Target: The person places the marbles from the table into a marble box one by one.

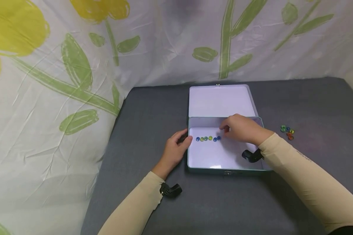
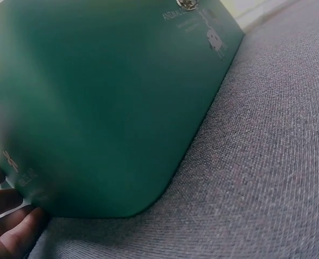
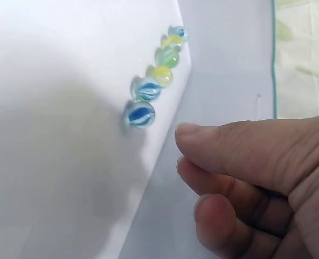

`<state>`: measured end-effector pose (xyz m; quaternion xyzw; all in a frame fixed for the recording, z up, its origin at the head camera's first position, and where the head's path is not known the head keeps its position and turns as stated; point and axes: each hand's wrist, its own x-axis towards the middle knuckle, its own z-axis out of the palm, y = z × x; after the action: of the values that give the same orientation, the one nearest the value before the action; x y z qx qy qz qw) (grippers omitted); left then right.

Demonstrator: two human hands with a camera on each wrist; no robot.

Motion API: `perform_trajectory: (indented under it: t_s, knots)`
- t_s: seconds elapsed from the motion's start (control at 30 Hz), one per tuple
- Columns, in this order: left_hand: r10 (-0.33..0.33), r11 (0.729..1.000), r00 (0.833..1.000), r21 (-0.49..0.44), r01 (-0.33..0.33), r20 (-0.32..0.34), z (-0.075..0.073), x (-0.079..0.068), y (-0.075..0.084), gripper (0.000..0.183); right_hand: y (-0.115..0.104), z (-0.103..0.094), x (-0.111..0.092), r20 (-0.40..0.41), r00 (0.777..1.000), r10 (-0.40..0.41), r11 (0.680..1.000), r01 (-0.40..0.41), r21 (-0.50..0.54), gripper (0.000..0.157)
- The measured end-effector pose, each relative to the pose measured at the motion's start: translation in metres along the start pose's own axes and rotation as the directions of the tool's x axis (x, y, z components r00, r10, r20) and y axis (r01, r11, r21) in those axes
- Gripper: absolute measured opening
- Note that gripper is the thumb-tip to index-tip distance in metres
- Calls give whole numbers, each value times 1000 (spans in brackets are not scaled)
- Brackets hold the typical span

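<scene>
A green tin box (image 2: 111, 108) with a pale inside lies with its lid (image 1: 222, 101) raised back. Along its floor runs a row of glass marbles (image 1: 206, 138), blue, green and yellow; the nearest in the right wrist view is a blue-streaked marble (image 3: 140, 114). Over the box hovers my right hand (image 1: 241, 129), its thumb and fingers bent loosely. No marble shows between its fingertips in the right wrist view, and the row is just beyond them. My left hand (image 1: 173, 148) rests at the box's left wall, fingers touching the outside and thumb near the rim.
More marbles (image 1: 287, 131), green, blue, yellow and orange, lie in a small cluster on the grey cloth right of the box. A flowered curtain (image 1: 164, 49) hangs behind and to the left. Dark wrist cameras (image 1: 171, 190) stick out from both sleeves.
</scene>
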<state>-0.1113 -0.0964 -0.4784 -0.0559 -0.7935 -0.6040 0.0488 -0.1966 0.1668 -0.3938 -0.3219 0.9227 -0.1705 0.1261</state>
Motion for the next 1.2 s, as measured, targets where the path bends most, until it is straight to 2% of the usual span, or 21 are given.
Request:
perform_trajectory:
  t_s: [0.33,0.63,1.0,1.2]
  knots:
    - [-6,1000,1000,-19,6,9,0,-2,-1,49,4,-15,-13,-40,999,1,1000,-1,4,16]
    - [-28,1000,999,-4,28,18,-1,-1,-2,51,15,-30,-25,-89,996,17,996,-9,88,21]
    - [-41,999,999,-14,41,4,1,1,0,50,49,-51,-46,-130,986,104,993,-95,71,23]
    - [-39,999,999,-7,39,4,1,2,0,50,66,-57,-66,-79,971,227,967,-215,134,32]
